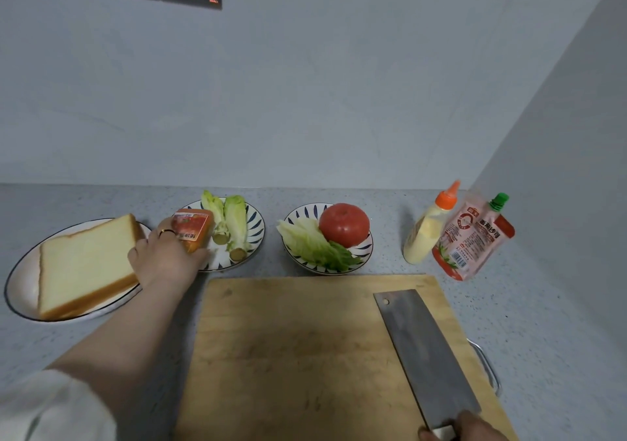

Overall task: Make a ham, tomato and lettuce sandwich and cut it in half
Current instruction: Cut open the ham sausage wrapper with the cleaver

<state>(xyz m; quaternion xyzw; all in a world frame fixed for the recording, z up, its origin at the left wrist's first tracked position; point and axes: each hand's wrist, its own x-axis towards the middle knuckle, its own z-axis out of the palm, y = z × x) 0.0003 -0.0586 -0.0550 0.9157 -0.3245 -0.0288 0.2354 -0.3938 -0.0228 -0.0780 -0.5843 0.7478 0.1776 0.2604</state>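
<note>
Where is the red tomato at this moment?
In the head view, slightly right of centre, the round red tomato lies in the blue-patterned bowl behind the wooden cutting board, beside pale green lettuce leaves.

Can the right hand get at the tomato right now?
Probably not yet: the right hand grips the cleaver. Once it lets go, nothing stands between it and the tomato across the board.

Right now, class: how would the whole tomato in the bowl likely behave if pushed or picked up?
The tomato looks round, so it would probably roll once out of the bowl. Its skin looks smooth, so it may slip in a loose grip. It rests against lettuce leaves, which might shift with it.
</note>
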